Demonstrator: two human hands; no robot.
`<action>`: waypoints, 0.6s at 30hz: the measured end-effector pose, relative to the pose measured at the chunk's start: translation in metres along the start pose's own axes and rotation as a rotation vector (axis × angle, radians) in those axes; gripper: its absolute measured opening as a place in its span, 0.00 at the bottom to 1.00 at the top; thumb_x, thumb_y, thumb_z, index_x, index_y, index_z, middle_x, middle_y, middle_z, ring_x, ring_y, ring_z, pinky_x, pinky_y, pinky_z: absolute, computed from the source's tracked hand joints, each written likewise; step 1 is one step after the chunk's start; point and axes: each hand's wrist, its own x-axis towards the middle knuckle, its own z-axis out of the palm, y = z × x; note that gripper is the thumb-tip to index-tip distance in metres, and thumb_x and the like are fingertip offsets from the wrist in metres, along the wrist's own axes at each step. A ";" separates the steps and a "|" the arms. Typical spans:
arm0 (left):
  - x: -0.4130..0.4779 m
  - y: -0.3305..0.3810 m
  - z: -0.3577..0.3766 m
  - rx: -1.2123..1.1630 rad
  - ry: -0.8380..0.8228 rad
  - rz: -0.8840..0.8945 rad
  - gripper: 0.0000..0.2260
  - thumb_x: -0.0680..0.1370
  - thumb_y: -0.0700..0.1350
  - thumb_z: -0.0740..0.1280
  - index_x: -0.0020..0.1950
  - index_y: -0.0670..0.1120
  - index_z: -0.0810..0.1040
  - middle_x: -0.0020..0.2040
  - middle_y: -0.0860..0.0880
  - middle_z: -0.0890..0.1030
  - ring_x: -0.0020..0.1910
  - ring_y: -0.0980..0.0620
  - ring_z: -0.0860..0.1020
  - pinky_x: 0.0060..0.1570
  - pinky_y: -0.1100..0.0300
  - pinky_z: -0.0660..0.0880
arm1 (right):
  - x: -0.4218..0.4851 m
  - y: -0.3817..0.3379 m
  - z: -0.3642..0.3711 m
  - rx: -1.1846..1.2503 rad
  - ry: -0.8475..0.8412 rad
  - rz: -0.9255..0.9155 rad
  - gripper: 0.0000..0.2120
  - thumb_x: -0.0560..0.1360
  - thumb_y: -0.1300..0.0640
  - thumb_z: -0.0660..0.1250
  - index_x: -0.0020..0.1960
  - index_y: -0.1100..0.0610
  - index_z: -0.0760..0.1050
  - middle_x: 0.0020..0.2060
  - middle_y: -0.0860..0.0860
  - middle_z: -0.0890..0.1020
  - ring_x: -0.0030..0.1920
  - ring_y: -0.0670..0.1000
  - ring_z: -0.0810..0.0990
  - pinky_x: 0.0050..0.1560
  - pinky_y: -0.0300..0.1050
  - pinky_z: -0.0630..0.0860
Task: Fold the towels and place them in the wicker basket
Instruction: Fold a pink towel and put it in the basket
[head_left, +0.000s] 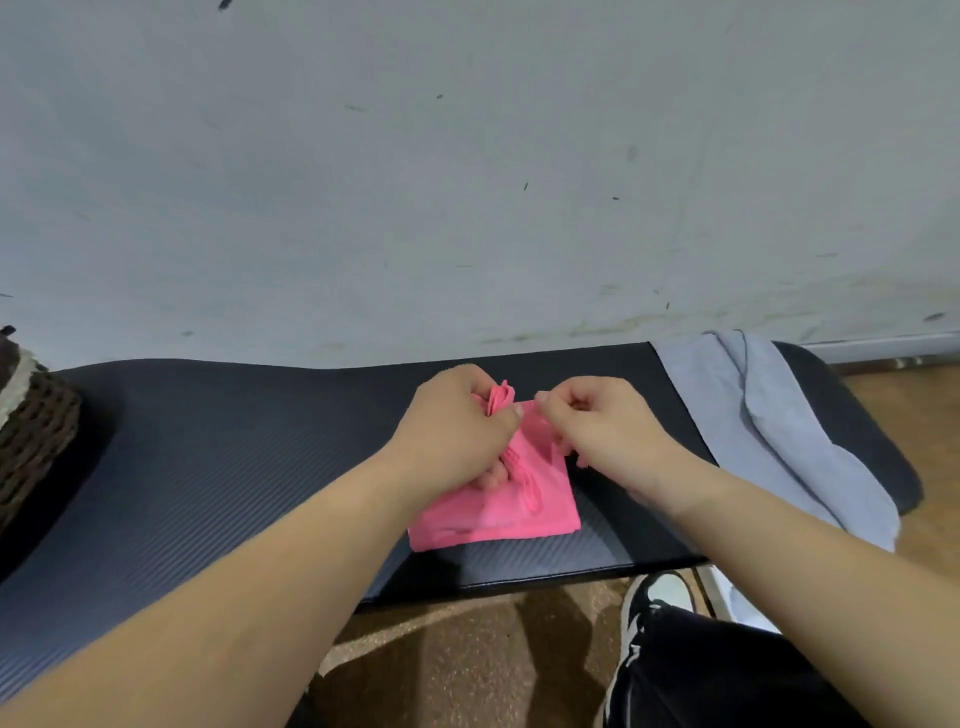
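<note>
A pink towel (524, 512) lies partly folded on the dark ribbed mat (208, 467), near its front edge. My left hand (457, 426) grips a bunched layer of it and lifts that edge up at the far side. My right hand (597, 421) pinches the towel's far right corner between thumb and fingers. A light blue towel (769, 415) lies unfolded at the right end of the mat, hanging over its edge. The dark brown wicker basket (31, 431) shows only in part at the far left edge.
A pale grey wall (467, 182) rises right behind the mat. Below the mat's front edge is brown floor (467, 654). My dark trouser leg and a black-and-white shoe (660, 597) are at the lower right.
</note>
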 end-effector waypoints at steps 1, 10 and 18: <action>0.002 0.000 0.006 0.030 -0.037 -0.020 0.10 0.80 0.49 0.71 0.56 0.45 0.77 0.36 0.38 0.85 0.34 0.38 0.85 0.37 0.40 0.84 | 0.000 0.002 -0.001 0.033 -0.039 0.047 0.17 0.80 0.50 0.67 0.39 0.61 0.80 0.37 0.60 0.84 0.33 0.49 0.80 0.31 0.46 0.74; -0.001 -0.013 -0.002 0.351 -0.069 0.159 0.07 0.78 0.42 0.71 0.52 0.54 0.80 0.40 0.53 0.85 0.34 0.58 0.83 0.41 0.56 0.83 | 0.001 0.012 0.007 0.029 -0.110 0.112 0.24 0.74 0.45 0.75 0.39 0.67 0.76 0.27 0.53 0.75 0.30 0.50 0.74 0.25 0.41 0.70; -0.003 -0.025 -0.022 0.740 -0.044 0.376 0.21 0.75 0.54 0.73 0.67 0.55 0.77 0.66 0.58 0.76 0.64 0.54 0.74 0.63 0.52 0.73 | 0.008 0.014 0.013 -0.107 -0.015 0.075 0.10 0.77 0.54 0.68 0.39 0.57 0.73 0.28 0.50 0.75 0.27 0.49 0.72 0.33 0.46 0.73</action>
